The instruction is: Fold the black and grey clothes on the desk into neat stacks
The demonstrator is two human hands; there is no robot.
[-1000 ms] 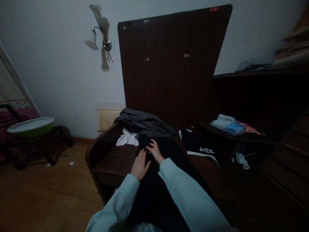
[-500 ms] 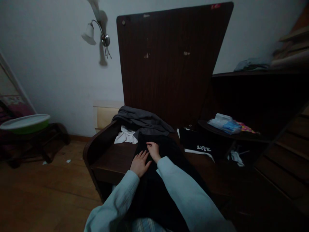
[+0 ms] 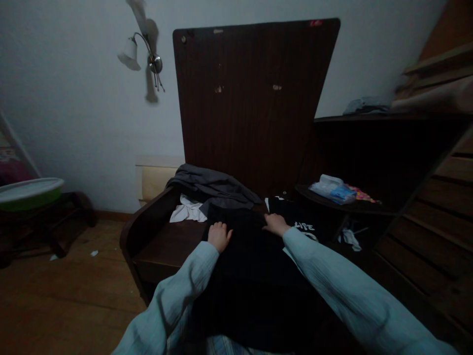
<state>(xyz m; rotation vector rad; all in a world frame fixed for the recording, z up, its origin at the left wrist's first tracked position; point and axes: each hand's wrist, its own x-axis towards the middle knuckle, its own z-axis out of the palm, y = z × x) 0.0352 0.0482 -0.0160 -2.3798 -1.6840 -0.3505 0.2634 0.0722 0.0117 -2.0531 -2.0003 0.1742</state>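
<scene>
A black garment [image 3: 247,266] lies spread over the dark wooden desk top and hangs down toward my body; its exact kind is hard to make out in the dim light. At its left edge, my left hand [image 3: 219,236] is closed on the cloth with the fingers curled. My right hand [image 3: 276,225] pinches the garment farther right, fingertips pointing left. Beyond my right hand is a folded black piece of clothing with white lettering [image 3: 305,227], partly covered by my sleeve. A crumpled grey cloth [image 3: 218,187] and a white cloth [image 3: 186,209] lie behind the garment.
A dark upright board [image 3: 251,98] rises behind the desk. On the right, a shelf [image 3: 391,213] holds a tissue pack [image 3: 334,190]. The desk's raised side [image 3: 129,224] bounds the left. A green basin [image 3: 31,195] rests on a stool [image 3: 55,222].
My hands have moved apart, the right one going rightward. The black garment is now spread wider between them and partly covers the lettered clothing. The view has shifted slightly.
</scene>
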